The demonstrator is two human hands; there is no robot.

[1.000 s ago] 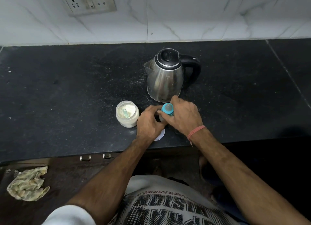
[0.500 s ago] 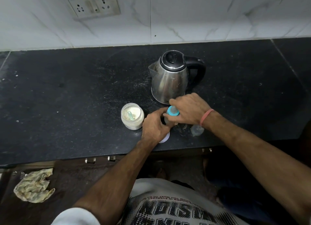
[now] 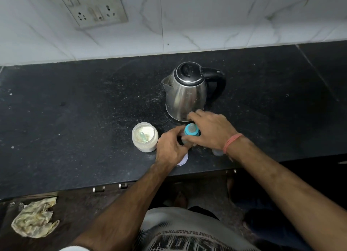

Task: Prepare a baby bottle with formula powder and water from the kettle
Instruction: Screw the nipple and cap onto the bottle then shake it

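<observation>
Head view: kettle (image 3: 185,95) behind bottle (image 3: 191,131), jar (image 3: 145,137) beside.

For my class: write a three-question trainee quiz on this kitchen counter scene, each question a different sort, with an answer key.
1. True or false: the kettle lid is open.
2. The formula jar sits on which side of the baby bottle? A) the person's left B) the person's right C) behind it
3. Fill in: the left hand grips the bottle's ____ while the right hand holds its teal collar.

Key: 1 false; 2 A; 3 body.
</observation>
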